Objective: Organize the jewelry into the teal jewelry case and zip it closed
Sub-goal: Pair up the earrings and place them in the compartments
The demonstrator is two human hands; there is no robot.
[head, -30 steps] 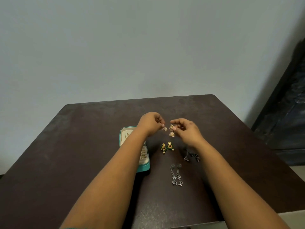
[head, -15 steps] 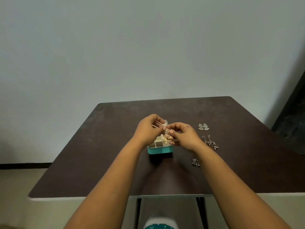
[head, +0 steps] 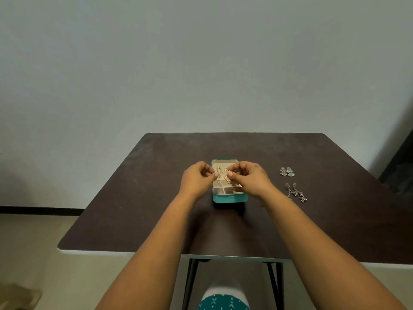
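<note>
The teal jewelry case (head: 230, 198) lies open mid-table, nearer the far edge. Above its cream compartments the right hand (head: 250, 180) pinches a gold earring (head: 228, 179) — the left hand (head: 196, 180) has its fingertips pressed together beside it. Two silver earring pairs (head: 287, 171) (head: 296, 193) lie toward the table's (head: 134, 209) right edge.

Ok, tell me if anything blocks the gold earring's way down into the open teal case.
Nothing visible does. Both hands, left hand and right hand, pinch the gold earring directly over the teal case, whose lid is open and compartments exposed beneath it.
</note>
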